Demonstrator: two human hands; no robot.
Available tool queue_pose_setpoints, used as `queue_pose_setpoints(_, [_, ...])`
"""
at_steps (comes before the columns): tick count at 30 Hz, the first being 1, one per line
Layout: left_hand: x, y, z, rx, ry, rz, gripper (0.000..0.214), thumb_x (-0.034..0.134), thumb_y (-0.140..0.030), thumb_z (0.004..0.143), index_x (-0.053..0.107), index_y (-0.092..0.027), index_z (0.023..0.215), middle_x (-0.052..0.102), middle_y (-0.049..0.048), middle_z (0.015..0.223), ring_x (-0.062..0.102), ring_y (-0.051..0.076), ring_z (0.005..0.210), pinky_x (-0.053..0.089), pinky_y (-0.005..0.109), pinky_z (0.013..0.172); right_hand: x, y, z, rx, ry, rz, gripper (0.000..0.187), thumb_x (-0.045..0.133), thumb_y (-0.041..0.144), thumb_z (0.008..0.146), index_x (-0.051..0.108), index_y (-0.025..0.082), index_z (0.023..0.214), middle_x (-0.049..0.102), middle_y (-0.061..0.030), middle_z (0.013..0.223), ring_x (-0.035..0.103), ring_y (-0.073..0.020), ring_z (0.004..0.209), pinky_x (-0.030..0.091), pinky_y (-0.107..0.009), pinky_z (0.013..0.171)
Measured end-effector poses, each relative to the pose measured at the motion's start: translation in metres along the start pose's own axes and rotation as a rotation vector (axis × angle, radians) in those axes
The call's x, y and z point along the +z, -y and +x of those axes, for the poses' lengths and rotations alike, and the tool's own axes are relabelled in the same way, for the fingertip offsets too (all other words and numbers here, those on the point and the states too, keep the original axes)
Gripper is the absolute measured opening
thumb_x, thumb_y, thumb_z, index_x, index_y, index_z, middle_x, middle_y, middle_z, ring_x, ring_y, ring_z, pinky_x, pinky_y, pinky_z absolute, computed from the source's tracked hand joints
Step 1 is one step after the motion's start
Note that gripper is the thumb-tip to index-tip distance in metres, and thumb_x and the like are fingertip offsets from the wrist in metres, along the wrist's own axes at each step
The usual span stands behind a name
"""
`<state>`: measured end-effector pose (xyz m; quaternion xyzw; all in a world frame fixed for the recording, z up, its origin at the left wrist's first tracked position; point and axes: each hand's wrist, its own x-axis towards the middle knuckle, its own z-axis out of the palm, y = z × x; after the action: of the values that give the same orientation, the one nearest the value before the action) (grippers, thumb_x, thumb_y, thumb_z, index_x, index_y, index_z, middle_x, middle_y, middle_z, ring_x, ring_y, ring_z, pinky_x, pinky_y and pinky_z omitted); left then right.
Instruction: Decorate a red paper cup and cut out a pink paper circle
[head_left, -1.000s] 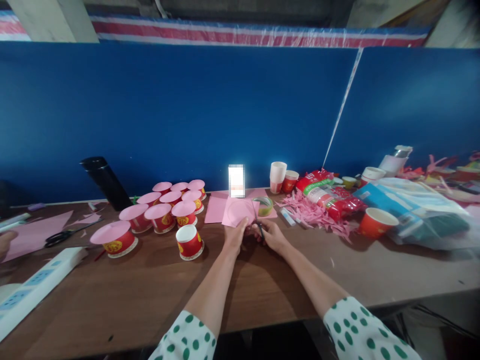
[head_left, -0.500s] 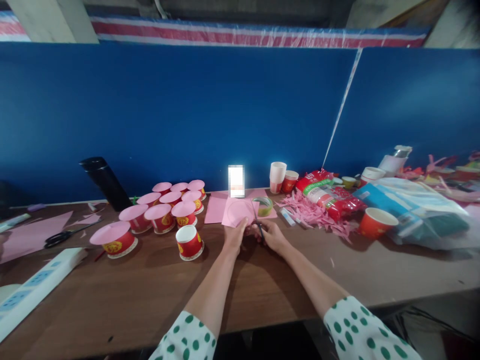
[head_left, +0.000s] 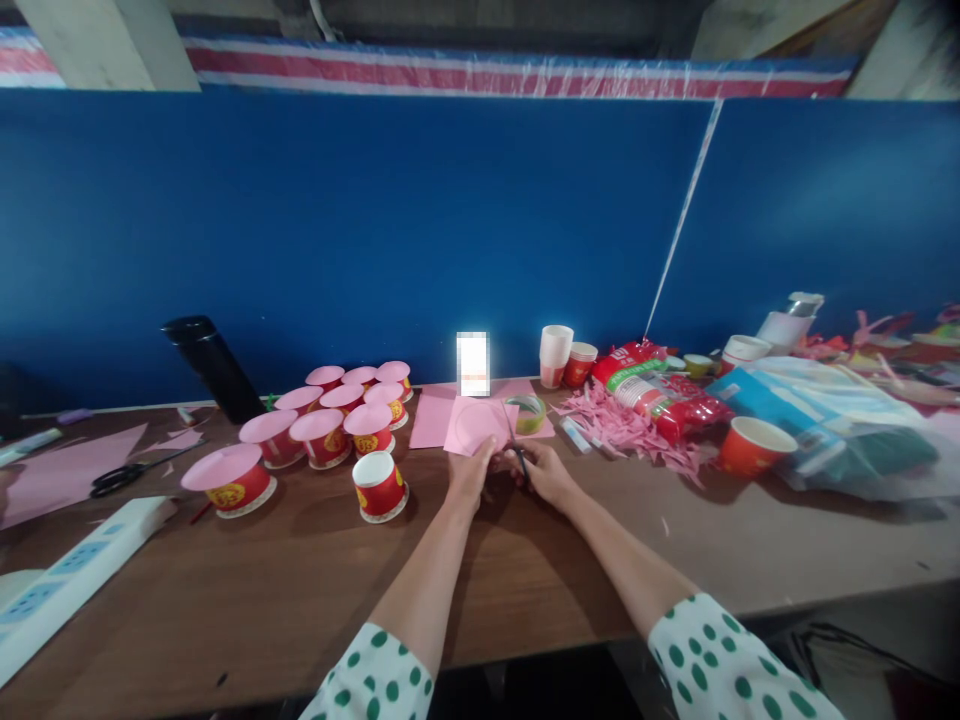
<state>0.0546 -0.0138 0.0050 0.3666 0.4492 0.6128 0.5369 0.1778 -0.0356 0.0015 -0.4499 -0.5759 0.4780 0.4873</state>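
Pinched in my left hand (head_left: 474, 472) is a square of pink paper (head_left: 474, 424) with a circle outline drawn on it. My right hand (head_left: 545, 474) grips black-handled scissors (head_left: 520, 452), whose blades lie along the paper's right edge. Whether the blades are cutting into it I cannot tell. Behind the held sheet, more pink paper (head_left: 429, 418) lies flat on the table, with a roll of tape (head_left: 531, 414) on it. To the left stands a red paper cup (head_left: 379, 488), upside down, without a pink disc on top.
Several upturned red cups topped with pink discs (head_left: 322, 428) stand at left, by a black bottle (head_left: 214, 370). A power strip (head_left: 75, 585) and another pair of scissors (head_left: 120, 478) lie further left. Pink paper shreds (head_left: 630, 430), a red package (head_left: 660, 390) and an orange cup (head_left: 756, 447) are at right.
Both hands, the paper and the scissors stay nearly in place. The whole view has shifted only very slightly.
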Motion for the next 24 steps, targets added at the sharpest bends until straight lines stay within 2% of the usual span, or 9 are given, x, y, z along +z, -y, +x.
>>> queue_pose_setpoints(8, [-0.001,0.001,0.002,-0.013,-0.016,0.001,0.026,0.072,-0.029,0.056,0.064,-0.011,0.074,0.064,0.0027,0.056,0.056,0.012,0.045,0.044,0.021,0.043,0.001,0.002,-0.001,0.006,-0.009,-0.006,0.033,0.058,0.04,0.072,0.06,0.014,0.094,0.051,0.0043,0.05,0.045,-0.0068,0.037,0.03,-0.014,0.03])
queue_pose_setpoints(18, [0.004,-0.011,-0.008,-0.026,-0.052,0.007,0.023,0.072,-0.026,0.056,0.064,-0.01,0.07,0.062,0.0017,0.051,0.055,0.011,0.042,0.046,0.022,0.043,0.0,0.001,-0.001,0.005,-0.003,-0.004,0.034,0.058,0.039,0.073,0.06,0.014,0.095,0.051,0.0044,0.05,0.044,-0.0063,0.037,0.03,-0.014,0.03])
queue_pose_setpoints(24, [0.003,-0.008,-0.004,-0.026,-0.06,0.01,0.024,0.073,-0.026,0.055,0.064,-0.01,0.07,0.062,0.0023,0.051,0.055,0.012,0.042,0.045,0.022,0.042,0.0,0.003,-0.001,0.001,0.001,-0.015,0.033,0.058,0.039,0.073,0.06,0.014,0.095,0.051,0.0043,0.05,0.044,-0.0064,0.037,0.03,-0.014,0.031])
